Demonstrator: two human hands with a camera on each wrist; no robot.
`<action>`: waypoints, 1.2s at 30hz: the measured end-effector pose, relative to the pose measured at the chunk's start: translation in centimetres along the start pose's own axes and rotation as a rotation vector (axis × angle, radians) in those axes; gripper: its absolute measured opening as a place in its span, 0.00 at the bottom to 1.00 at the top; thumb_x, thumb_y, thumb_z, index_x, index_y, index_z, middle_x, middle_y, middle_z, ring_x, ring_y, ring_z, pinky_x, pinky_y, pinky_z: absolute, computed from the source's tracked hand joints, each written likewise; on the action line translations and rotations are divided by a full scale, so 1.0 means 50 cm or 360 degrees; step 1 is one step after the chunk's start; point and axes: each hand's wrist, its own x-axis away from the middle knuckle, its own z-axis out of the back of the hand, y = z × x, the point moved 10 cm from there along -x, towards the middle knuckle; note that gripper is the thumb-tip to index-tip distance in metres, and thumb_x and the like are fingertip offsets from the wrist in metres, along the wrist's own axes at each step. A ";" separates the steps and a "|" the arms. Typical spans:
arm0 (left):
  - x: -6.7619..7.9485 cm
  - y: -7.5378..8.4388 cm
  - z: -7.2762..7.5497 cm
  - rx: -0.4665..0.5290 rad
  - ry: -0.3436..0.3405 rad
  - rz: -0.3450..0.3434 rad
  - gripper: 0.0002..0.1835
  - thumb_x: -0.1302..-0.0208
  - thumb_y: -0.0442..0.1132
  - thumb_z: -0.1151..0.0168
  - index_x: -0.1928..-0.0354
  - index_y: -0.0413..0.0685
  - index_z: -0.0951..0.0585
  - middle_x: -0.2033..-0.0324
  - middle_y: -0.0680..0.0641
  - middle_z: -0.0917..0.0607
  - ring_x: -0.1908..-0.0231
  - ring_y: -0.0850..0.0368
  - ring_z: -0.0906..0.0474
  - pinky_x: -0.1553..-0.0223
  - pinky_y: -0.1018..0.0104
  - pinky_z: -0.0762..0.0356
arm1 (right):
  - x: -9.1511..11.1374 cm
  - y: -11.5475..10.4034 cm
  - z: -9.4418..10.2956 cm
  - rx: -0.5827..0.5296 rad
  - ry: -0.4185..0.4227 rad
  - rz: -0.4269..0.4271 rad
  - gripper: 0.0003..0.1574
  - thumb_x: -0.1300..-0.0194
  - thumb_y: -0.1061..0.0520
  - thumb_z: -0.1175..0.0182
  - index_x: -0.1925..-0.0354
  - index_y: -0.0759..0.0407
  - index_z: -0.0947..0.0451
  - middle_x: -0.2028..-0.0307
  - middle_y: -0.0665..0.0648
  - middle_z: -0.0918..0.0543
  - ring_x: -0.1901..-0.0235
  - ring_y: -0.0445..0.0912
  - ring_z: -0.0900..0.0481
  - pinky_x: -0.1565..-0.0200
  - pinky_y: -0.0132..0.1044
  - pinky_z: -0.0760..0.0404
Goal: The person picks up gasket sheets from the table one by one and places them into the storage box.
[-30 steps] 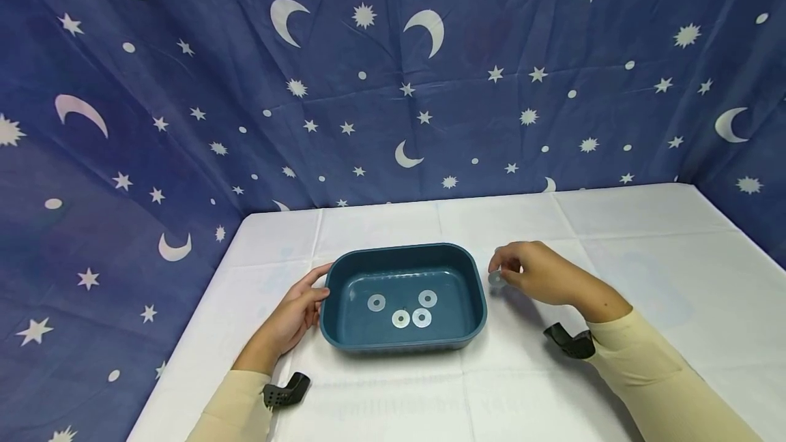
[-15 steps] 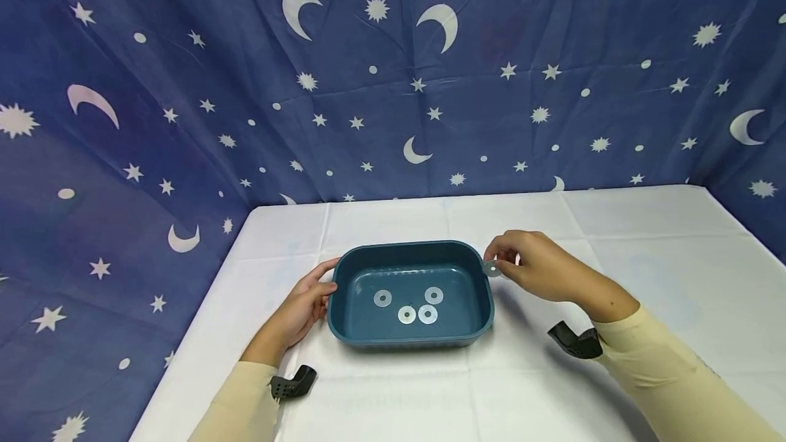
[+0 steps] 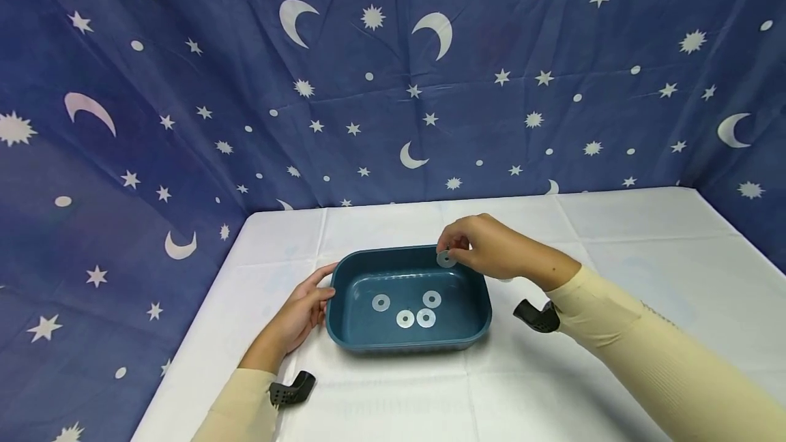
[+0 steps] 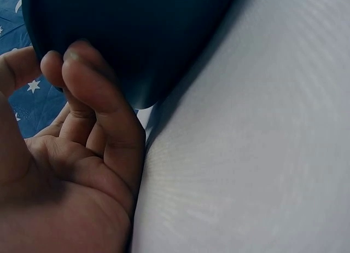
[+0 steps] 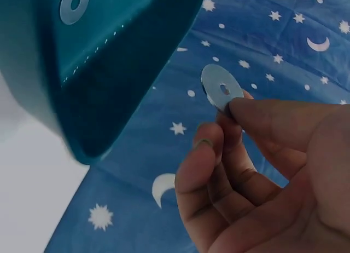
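In the middle of the head frame, the right hand (image 3: 485, 245) pinches a thin, flat, silver-grey metal washer (image 5: 214, 84) with a round hole, between its thumb and the fingers. The washer is in the air, tilted, and the right wrist view shows it apart from the rim of the deep blue-green rectangular tray (image 3: 408, 346) with rounded corners, which looks like plastic. At the centre left of the head frame, the left hand (image 3: 299, 314) holds the tray's left end, its thumb at the rim and its fingers bent against the outer wall. Four similar silver-grey washers (image 3: 426, 324) lie flat on the tray's floor, one of them to the left. The tray stands on a white cloth (image 3: 393, 401).

I judge that the washer is light, stiff and hard to break, but its smooth face may be slippery. The good hold is near the outer edge, with fingertips on both faces. The tray seems stiff and rather light, so a hold at its wall should be enough.
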 end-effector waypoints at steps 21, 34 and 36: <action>0.002 0.001 0.000 0.0014 -0.0011 -0.0014 0.32 0.27 0.38 0.51 0.24 0.46 0.44 0.78 0.58 0.24 0.78 0.66 0.28 0.76 0.72 0.27 | -0.102 -0.021 -0.124 -0.0204 -0.0392 -0.0044 0.08 0.36 0.68 0.39 0.66 0.60 0.15 0.74 0.55 0.16 0.75 0.40 0.25 0.69 0.30 0.23; 0.001 0.004 0.000 0.0003 -0.0020 -0.0025 0.32 0.27 0.38 0.51 0.24 0.45 0.44 0.79 0.58 0.23 0.78 0.66 0.28 0.76 0.72 0.27 | -0.128 -0.014 -0.184 -0.0174 -0.0512 -0.0156 0.07 0.37 0.71 0.38 0.66 0.62 0.15 0.72 0.55 0.14 0.77 0.40 0.24 0.70 0.30 0.20; 0.001 0.004 -0.001 -0.0003 -0.0019 -0.0023 0.32 0.28 0.37 0.51 0.24 0.44 0.44 0.80 0.58 0.23 0.78 0.66 0.28 0.76 0.72 0.27 | -0.129 -0.013 -0.190 -0.0167 -0.0531 -0.0169 0.07 0.37 0.71 0.38 0.65 0.62 0.14 0.71 0.56 0.14 0.77 0.41 0.23 0.70 0.30 0.20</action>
